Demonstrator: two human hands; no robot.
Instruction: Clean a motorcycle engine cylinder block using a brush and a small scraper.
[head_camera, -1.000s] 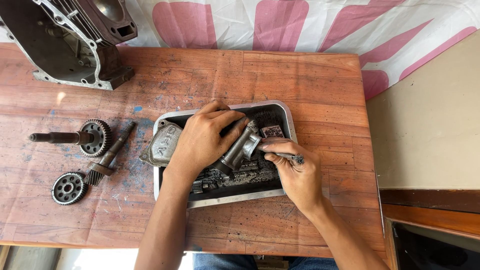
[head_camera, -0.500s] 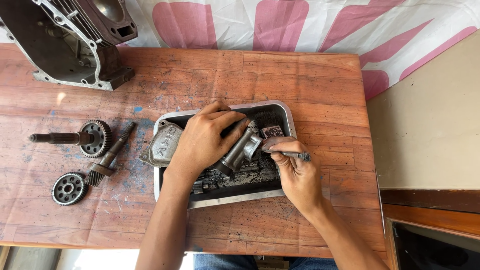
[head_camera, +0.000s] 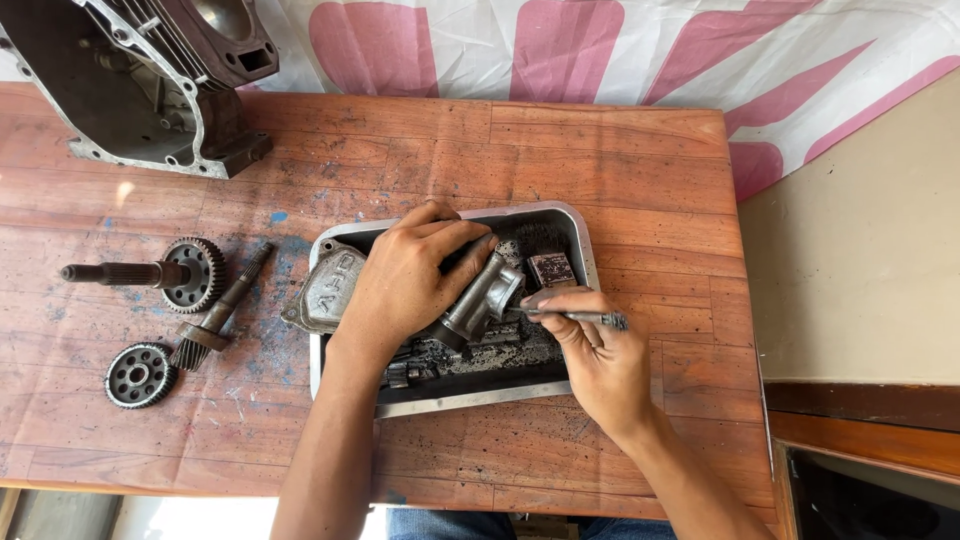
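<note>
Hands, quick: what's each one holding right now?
Left hand: closed around a grey metal part over the tray.
Right hand: pinching a thin metal tool.

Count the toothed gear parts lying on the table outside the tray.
3. A gear on a splined shaft at far left; a slim pinion shaft lying diagonally beside it; a loose gear wheel with holes below them. The tray may hide more under the left hand.

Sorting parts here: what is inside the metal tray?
The tray holds dark small parts and a small block. The left hand grips a grey metal part there; the right hand holds a thin tool. Hands hide the rest.
</note>
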